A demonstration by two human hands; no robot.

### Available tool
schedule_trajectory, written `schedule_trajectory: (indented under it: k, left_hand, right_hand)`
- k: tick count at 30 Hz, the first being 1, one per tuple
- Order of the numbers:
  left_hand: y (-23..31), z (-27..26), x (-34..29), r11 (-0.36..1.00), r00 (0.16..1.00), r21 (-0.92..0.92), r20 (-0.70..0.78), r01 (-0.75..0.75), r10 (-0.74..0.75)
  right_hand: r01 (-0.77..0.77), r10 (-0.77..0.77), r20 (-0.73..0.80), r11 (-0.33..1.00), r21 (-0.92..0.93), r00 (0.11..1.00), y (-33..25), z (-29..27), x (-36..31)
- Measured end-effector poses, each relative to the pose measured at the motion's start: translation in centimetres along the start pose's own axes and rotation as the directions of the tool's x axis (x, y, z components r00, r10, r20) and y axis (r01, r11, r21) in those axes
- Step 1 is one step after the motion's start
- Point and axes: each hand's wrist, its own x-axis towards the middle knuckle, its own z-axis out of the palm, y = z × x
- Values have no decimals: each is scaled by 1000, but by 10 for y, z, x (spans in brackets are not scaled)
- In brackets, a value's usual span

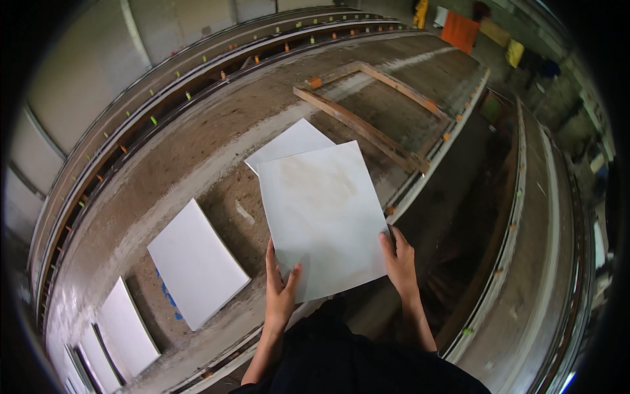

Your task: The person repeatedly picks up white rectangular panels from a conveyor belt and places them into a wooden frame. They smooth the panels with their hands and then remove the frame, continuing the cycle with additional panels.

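I hold up a white rectangular sheet with faint beige smudges over its upper half, tilted slightly. My left hand grips its lower left edge, thumb on the front and the other fingers behind. My right hand clasps the right edge near the lower corner in the same way. Partly hidden behind the held sheet, another white sheet lies on the long brown table. To the left of my left hand rests a white rectangular slab or stack, with blue patches by its left edge.
More white rectangular pieces line the table at the lower left. A wooden frame lies at its far end. Orange and green clips dot the long rails at the back. A dark gap separates this table from another on the right.
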Motion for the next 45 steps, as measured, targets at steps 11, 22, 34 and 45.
schedule_trajectory:
  k: [11, 22, 34, 45]
  left_hand:
    - [10, 88, 95, 997, 996, 76, -90, 19, -12]
    - [-13, 182, 165, 987, 970, 149, -244, 53, -15]
    - [-25, 311, 293, 810, 929, 585, -323, 45, 182]
    - [-80, 323, 351, 487, 874, 836, -414, 254, 255]
  right_hand:
    - [-13, 15, 227, 1000, -7, 974, 35, -53, 142]
    - [-160, 23, 549, 966, 204, 836, 96, -77, 319]
    - [-300, -28, 633, 864, 405, 774, 170, -81, 559]
    - [-95, -83, 635, 966, 242, 768, 209, -33, 611]
